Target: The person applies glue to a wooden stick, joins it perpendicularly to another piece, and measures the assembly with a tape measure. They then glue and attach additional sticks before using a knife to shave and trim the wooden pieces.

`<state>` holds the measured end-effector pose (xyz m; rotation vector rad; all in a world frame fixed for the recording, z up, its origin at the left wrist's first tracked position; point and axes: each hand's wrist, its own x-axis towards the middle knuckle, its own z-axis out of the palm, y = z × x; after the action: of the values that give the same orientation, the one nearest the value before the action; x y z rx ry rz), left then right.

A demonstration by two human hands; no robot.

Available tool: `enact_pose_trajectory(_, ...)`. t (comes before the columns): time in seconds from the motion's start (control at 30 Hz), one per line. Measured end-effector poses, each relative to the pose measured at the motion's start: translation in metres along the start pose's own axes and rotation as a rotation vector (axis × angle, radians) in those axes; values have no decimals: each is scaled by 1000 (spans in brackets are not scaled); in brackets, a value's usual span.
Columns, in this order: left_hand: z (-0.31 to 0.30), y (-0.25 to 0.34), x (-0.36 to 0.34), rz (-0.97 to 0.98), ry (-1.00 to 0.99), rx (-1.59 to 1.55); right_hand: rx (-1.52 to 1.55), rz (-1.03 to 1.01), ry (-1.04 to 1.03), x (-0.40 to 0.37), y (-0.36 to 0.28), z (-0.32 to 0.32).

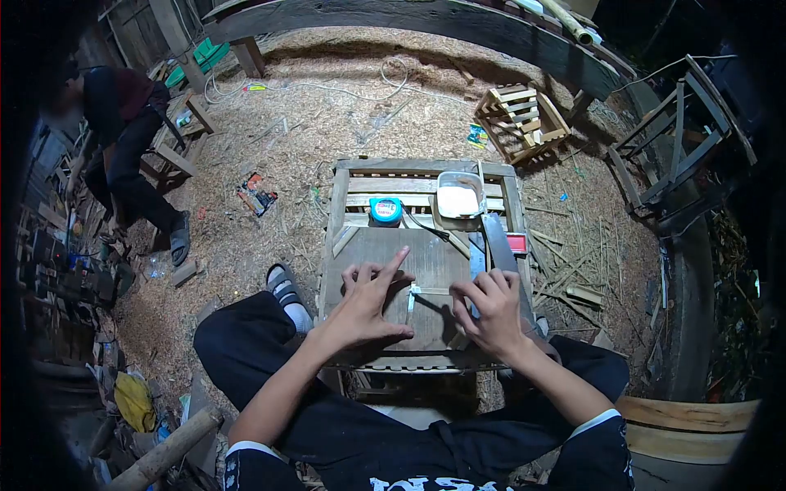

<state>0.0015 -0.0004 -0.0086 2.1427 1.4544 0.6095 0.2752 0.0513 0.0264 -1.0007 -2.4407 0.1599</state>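
Note:
My left hand hovers over a dark board on a low slatted wooden stand, thumb and index finger spread apart. Two thin wooden strips lie on the board at a right angle: an upright strip beside my left hand and a crosswise strip running toward my right hand. A small white blob marks their corner. My right hand has its fingers curled together at the crosswise strip's right end; what they pinch is hidden. Beyond it lie a wide metal blade and a bluish metal strip.
Behind the board sit a turquoise tape measure and a plastic tub of white paste. A red tray is at the right. A wooden crate stands on shavings. Another person sits at far left.

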Motion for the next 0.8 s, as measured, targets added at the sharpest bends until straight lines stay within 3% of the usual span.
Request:
enact_pose_trajectory(0.47,-2,2,-1,15,46,-17,52,41,134,6,4,1)
enact_pose_trajectory(0.8,1,-1,-1,17,30,34,66,69,102,6,4,7)
